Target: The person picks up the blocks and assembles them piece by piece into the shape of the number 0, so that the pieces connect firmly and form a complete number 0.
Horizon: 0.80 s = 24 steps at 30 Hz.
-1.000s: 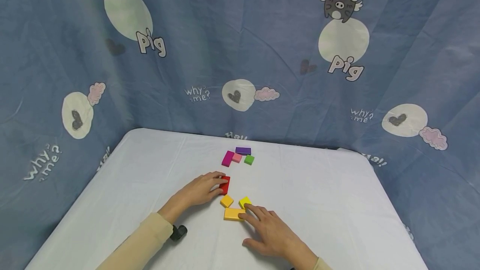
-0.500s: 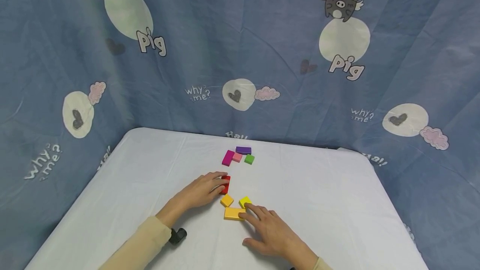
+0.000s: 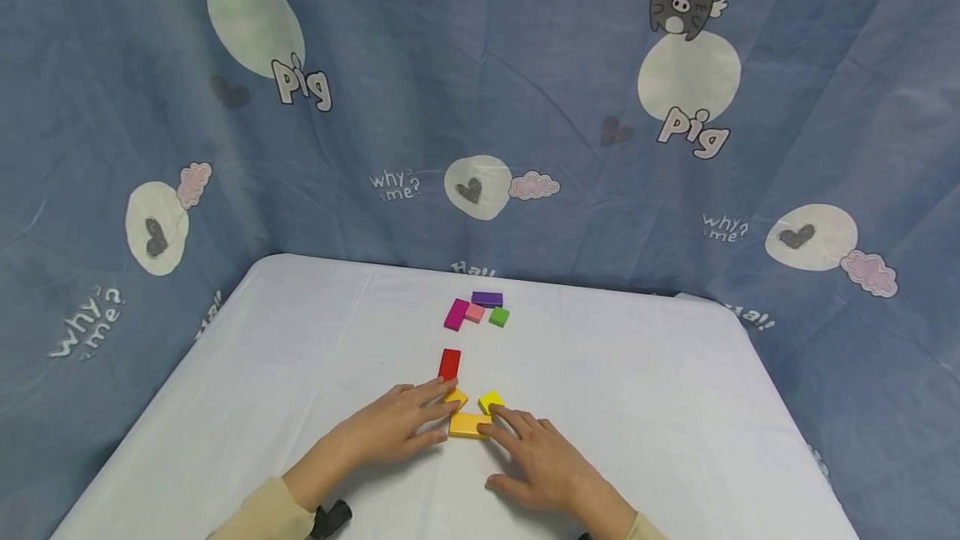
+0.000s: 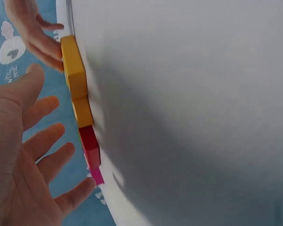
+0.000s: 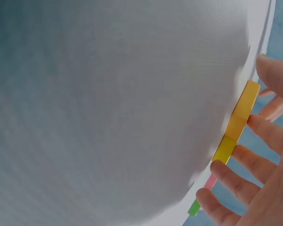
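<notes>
In the head view my left hand [image 3: 393,423] reaches over a small orange block [image 3: 457,397], partly covering it, with fingers spread. My right hand [image 3: 543,461] has fingertips on the right end of a long orange block [image 3: 465,426] and at the near edge of a yellow block [image 3: 490,399]. Just beyond the left fingers lies a red block [image 3: 450,363]. The left wrist view has the left fingers [image 4: 54,162] loosely extended, apart from each other. Seen from the right wrist, fingertips line up along the long orange block [image 5: 245,103] and the yellow block [image 5: 224,149].
Farther back on the white-covered table [image 3: 637,398] sit a magenta block [image 3: 456,314], a pink block [image 3: 475,312], a green block [image 3: 499,317] and a purple block [image 3: 487,299]. A blue printed curtain [image 3: 420,90] hangs behind the table.
My left hand has left the red block and come nearer, over the small orange block. The red block is now uncovered. The right hand stays where it was.
</notes>
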Each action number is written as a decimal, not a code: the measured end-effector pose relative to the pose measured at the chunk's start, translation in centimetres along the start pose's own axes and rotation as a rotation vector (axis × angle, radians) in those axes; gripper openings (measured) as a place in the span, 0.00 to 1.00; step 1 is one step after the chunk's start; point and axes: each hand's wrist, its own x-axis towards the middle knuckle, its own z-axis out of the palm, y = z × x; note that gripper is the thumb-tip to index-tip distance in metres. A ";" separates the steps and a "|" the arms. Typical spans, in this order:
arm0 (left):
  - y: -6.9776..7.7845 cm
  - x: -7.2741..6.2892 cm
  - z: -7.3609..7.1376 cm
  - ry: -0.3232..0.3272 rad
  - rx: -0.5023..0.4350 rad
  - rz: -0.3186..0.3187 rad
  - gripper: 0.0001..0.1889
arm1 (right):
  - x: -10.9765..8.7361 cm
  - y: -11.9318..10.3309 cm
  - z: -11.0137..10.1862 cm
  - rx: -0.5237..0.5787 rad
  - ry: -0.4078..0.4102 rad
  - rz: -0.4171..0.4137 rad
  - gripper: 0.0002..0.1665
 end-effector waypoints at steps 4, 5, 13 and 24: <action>0.2 -0.4 0.5 0.009 -0.013 0.026 0.29 | 0.1 0.0 -0.1 0.008 -0.008 0.006 0.39; 0.3 -0.4 0.7 0.013 -0.007 0.034 0.29 | 0.1 0.0 -0.1 0.009 -0.009 0.006 0.39; 0.6 -0.3 1.5 -0.026 0.028 0.033 0.30 | 0.3 0.0 -0.2 0.017 -0.015 0.005 0.37; 0.8 -0.4 1.5 0.011 0.035 0.058 0.29 | 0.7 0.0 -0.9 0.031 0.022 0.008 0.34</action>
